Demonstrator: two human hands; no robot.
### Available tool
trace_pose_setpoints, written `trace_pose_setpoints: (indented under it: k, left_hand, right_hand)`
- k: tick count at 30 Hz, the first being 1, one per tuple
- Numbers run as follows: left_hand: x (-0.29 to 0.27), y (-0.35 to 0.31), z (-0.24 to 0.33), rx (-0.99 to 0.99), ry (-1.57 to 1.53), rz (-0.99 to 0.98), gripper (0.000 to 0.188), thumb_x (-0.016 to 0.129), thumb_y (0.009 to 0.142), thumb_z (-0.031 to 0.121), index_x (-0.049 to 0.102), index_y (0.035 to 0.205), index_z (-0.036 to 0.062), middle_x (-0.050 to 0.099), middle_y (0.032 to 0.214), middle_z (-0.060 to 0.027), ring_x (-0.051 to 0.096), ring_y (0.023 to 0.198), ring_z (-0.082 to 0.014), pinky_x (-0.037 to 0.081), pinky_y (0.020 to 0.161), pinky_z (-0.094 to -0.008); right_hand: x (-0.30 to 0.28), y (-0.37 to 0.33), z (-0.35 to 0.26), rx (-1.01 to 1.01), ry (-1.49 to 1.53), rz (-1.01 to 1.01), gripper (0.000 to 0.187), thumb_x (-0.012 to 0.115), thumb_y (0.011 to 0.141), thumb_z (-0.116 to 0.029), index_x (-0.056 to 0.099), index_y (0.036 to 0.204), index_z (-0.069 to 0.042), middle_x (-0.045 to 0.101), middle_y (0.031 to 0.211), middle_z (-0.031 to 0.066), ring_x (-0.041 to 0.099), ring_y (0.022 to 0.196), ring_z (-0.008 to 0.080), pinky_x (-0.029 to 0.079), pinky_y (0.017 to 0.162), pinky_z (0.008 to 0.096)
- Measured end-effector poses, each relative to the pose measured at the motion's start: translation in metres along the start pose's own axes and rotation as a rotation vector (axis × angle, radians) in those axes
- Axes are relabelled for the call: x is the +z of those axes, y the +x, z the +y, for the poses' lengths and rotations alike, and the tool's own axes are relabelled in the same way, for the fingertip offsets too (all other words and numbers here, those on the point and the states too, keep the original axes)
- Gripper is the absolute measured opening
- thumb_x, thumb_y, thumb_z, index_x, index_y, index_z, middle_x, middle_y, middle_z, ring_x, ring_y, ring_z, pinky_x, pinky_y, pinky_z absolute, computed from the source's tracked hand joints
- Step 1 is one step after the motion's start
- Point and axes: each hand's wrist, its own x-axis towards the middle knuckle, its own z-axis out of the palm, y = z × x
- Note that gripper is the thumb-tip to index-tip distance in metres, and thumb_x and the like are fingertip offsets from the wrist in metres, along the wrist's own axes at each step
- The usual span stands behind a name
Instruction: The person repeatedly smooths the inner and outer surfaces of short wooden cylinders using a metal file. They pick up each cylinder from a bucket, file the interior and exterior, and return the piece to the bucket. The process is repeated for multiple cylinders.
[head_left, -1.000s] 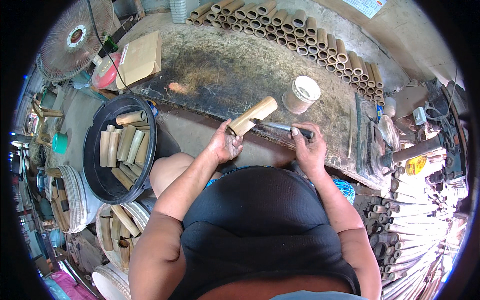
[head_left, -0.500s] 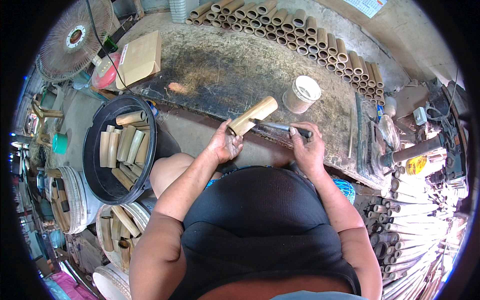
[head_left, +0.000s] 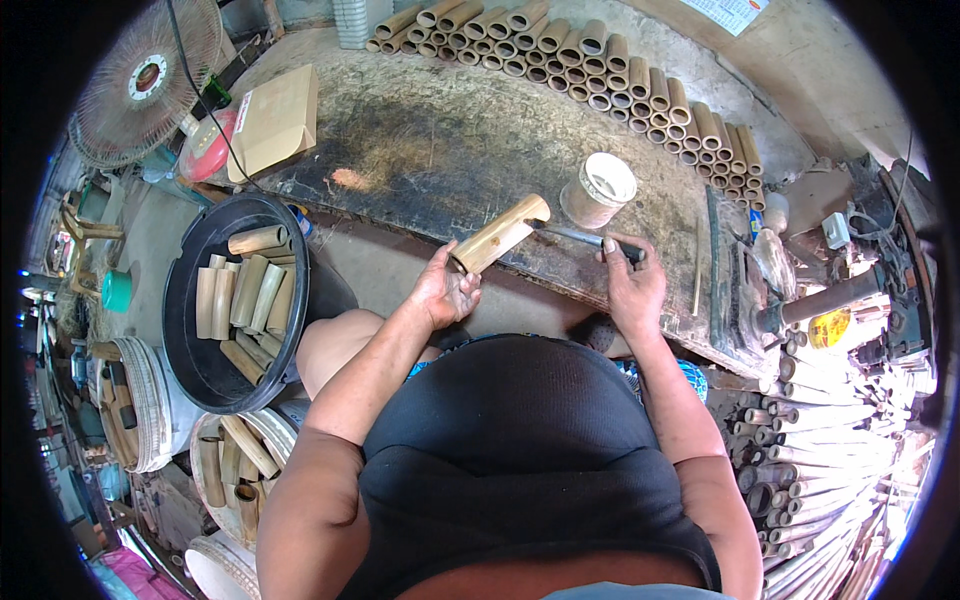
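A bamboo tube (head_left: 497, 236) slants up and to the right past the table's front edge. My left hand (head_left: 445, 294) grips its lower left end, with fingers curled beneath. My right hand (head_left: 635, 287) is closed round the black handle of a slim paintbrush (head_left: 578, 237). The brush points left, and its dark tip touches the tube near the upper right end. A whitish tub (head_left: 600, 192) stands on the table just beyond the brush. What the tub contains is hard to make out.
The worn wooden table (head_left: 430, 150) bears a stack of bamboo tubes (head_left: 600, 75) at the back and a cardboard piece (head_left: 275, 125) at left. A black basin (head_left: 180, 345) of bamboo pieces stands left, near a fan (head_left: 150, 75). More bamboo poles (head_left: 820, 450) lie at right.
The brush tip has slid along the tube from near its middle toward the upper right end. My right hand has shifted slightly right; my left hand keeps its grip on the tube.
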Motion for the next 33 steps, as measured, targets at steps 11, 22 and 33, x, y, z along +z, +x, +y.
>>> trace_pose_setpoints:
  k: [11,22,33]
  left_hand:
    - [-0.005,0.005,0.002,0.004,0.079,0.010,0.061,0.061,0.086,0.071,0.063,0.101,0.0111,0.055,0.067,0.0047,0.049,0.048,-0.0062,0.054,0.058,-0.0290]
    - [-0.002,0.005,0.001,0.006,0.107,0.018,0.059,0.062,0.086,0.069,0.063,0.099,0.0112,0.055,0.067,0.0034,0.049,0.048,-0.0058,0.054,0.057,-0.0287]
    - [0.002,-0.030,0.004,0.173,0.108,0.029,0.053,0.071,0.084,0.061,0.061,0.099,0.0115,0.051,0.065,0.0028,0.044,0.046,-0.0069,0.054,0.055,-0.0287]
  right_hand:
    - [0.003,0.000,0.005,-0.095,-0.187,-0.063,0.017,0.066,0.098,-0.009,0.064,0.111,0.002,0.068,0.093,0.0095,0.067,0.083,0.0121,0.053,0.077,0.0265]
    - [-0.007,0.003,-0.003,-0.095,-0.107,0.018,0.017,0.065,0.100,-0.012,0.066,0.110,0.001,0.068,0.091,0.0063,0.063,0.079,0.0109,0.051,0.074,0.0250]
    - [-0.055,0.015,-0.013,-0.008,-0.085,0.216,0.023,0.062,0.102,-0.022,0.066,0.113,-0.002,0.072,0.089,0.0056,0.062,0.084,0.0105,0.048,0.082,0.0273]
